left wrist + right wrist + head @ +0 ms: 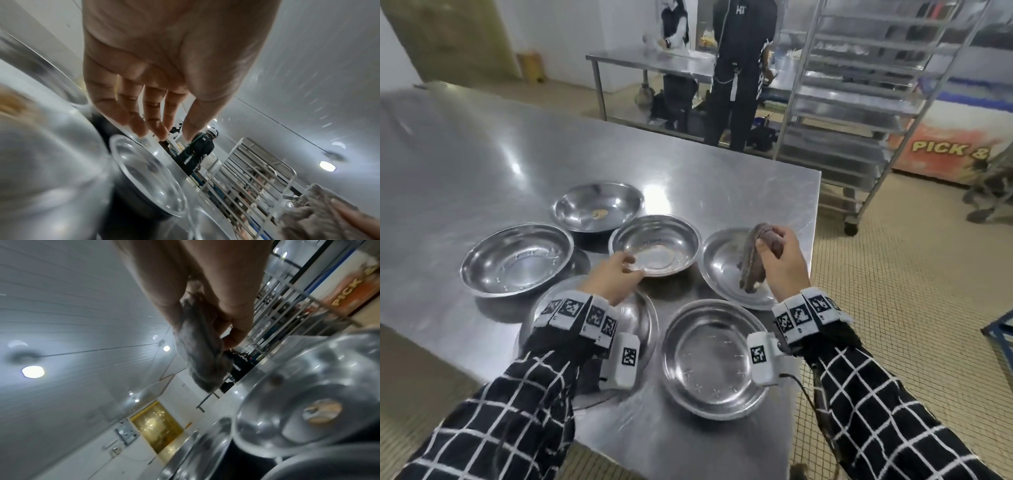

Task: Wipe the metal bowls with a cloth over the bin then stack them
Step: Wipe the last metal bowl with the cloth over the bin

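Six metal bowls sat on steel table (482, 164), clustered toward right edge. Left bowl (516, 258) lay nearest table's middle. Back bowl (598, 210) held small yellowish scrap. Left hand (613, 279), fingers nearly straight, touched near rim of centre bowl (657, 244), above front-left bowl (643, 318). Front bowl (714, 359) stood by near edge. Right hand (780, 263) gripped brown cloth (753, 255), which hung into right bowl (722, 263) at right edge. Rack (859, 102) stood beyond table.

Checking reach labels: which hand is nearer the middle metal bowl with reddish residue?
Left. The left hand touches the middle metal bowl at its near rim; the right hand holds the brown cloth beside it.
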Available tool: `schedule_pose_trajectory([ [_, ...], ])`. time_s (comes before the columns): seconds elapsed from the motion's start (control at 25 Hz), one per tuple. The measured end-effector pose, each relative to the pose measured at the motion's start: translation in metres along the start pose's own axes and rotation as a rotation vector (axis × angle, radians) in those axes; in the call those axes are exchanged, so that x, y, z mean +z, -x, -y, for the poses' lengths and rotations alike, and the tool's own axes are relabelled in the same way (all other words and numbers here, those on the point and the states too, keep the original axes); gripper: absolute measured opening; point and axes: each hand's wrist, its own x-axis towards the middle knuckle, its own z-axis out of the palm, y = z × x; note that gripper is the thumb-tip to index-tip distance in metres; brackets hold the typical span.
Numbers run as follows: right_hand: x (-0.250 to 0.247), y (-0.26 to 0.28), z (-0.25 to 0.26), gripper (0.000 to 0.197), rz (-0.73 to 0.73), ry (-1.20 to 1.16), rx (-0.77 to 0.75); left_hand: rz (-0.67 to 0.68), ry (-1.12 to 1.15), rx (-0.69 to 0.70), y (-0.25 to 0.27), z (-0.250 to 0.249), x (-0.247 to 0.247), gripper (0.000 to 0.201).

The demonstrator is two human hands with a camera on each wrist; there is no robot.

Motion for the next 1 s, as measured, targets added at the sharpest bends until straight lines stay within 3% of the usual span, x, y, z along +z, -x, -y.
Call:
schedule_pose_trajectory([
  [0.16, 0.062, 0.029, 0.013, 0.029, 0.160, -0.022, -0.008, -0.124, 0.125, -0.156, 0.029, 0.074, -0.031, 0.038],
  [0.36, 0.151, 0.046, 0.006, 0.031, 0.239, 0.213, 0.058, -0.158, -0.008, -0.236, 0.022, 0.145, -0.046, 0.047],
  [0.48, 0.196, 0.056, 0.003, 0.036, 0.281, 0.379, 0.182, -0.099, 0.077, -0.250, 0.012, 0.165, -0.052, 0.045],
  [0.68, 0.221, 0.067, -0.002, 0.036, 0.285, 0.350, 0.288, -0.007, 0.181, -0.228, 0.009, 0.190, -0.058, 0.042],
  [0.92, 0.233, 0.106, -0.004, 0.022, 0.168, 0.337, 0.102, 0.081, 0.274, -0.169, 0.019, 0.216, -0.069, 0.050],
  [1.0, 0.234, 0.122, -0.005, 0.020, 0.122, 0.300, 0.050, 0.151, 0.237, -0.188, 0.027, 0.231, -0.071, 0.069],
])
